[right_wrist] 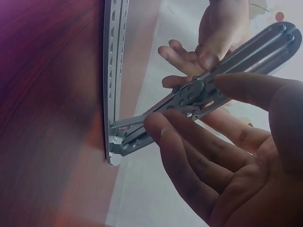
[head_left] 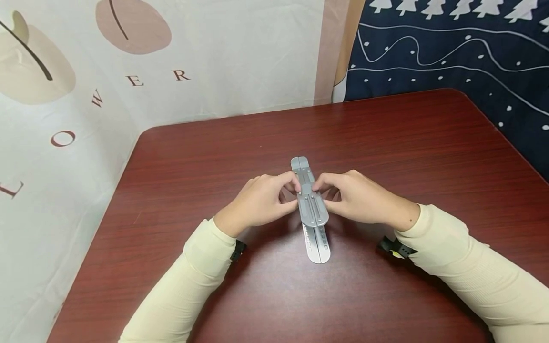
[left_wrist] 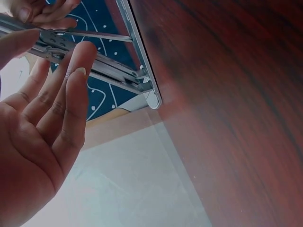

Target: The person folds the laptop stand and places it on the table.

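Note:
A grey metal folding stand (head_left: pixel 316 240) lies lengthwise in the middle of the dark red wooden table (head_left: pixel 407 143). Its base strips (right_wrist: pixel 113 71) lie flat on the wood, while its upper arm (left_wrist: pixel 113 66) is lifted off them at an angle, hinged at the far end. My left hand (head_left: pixel 294 191) pinches that arm from the left between thumb and fingers (left_wrist: pixel 78 61). From the right, my right hand (head_left: pixel 320 194) pinches the same arm, thumb (right_wrist: pixel 246 87) on top and fingers underneath. In the right wrist view the left hand (right_wrist: pixel 218 33) shows behind the arm.
A white cloth (head_left: pixel 86 95) with brown letters and leaf shapes hangs along the table's left and back edges. On the right, a dark blue cloth (head_left: pixel 450 52) with white trees and dots hangs. Black straps (head_left: pixel 394 247) sit on both cream sleeves.

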A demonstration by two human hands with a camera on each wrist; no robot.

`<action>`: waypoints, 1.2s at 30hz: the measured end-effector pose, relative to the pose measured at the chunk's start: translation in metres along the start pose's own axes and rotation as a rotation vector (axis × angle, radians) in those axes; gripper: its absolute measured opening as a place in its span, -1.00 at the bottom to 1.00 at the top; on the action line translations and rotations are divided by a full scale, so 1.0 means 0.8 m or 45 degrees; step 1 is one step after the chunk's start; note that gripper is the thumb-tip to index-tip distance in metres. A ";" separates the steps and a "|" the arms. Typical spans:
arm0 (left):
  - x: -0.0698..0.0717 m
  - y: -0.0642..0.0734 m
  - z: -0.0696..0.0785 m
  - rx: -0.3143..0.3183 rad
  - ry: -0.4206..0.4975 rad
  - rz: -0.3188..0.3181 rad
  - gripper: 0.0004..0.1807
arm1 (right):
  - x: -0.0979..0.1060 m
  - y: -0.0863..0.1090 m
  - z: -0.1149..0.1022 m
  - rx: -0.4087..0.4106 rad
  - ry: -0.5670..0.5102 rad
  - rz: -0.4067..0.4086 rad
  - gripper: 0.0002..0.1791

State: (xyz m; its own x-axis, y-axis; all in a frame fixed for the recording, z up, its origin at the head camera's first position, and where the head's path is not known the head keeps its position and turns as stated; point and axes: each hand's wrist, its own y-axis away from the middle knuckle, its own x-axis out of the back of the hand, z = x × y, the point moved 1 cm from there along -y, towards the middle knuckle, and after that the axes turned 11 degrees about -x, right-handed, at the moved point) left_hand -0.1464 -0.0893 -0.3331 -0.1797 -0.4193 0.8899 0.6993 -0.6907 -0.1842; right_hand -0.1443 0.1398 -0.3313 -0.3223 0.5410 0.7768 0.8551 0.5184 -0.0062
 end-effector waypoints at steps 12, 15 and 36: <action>-0.005 0.001 -0.002 -0.003 0.051 -0.085 -0.77 | -0.005 -0.001 0.003 0.046 0.028 -0.045 -0.77; -0.006 0.000 -0.001 -0.003 0.057 -0.102 -0.75 | -0.006 0.000 0.004 0.049 0.046 -0.053 -0.76; -0.008 0.000 -0.001 -0.008 0.023 -0.157 -0.74 | -0.013 0.000 0.004 0.054 0.147 -0.073 -0.74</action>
State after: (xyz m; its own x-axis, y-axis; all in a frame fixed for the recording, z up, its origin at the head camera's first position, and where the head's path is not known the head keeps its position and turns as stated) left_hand -0.1458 -0.0871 -0.3389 -0.2764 -0.3411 0.8985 0.6669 -0.7412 -0.0762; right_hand -0.1420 0.1363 -0.3413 -0.3192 0.4311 0.8439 0.8180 0.5751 0.0157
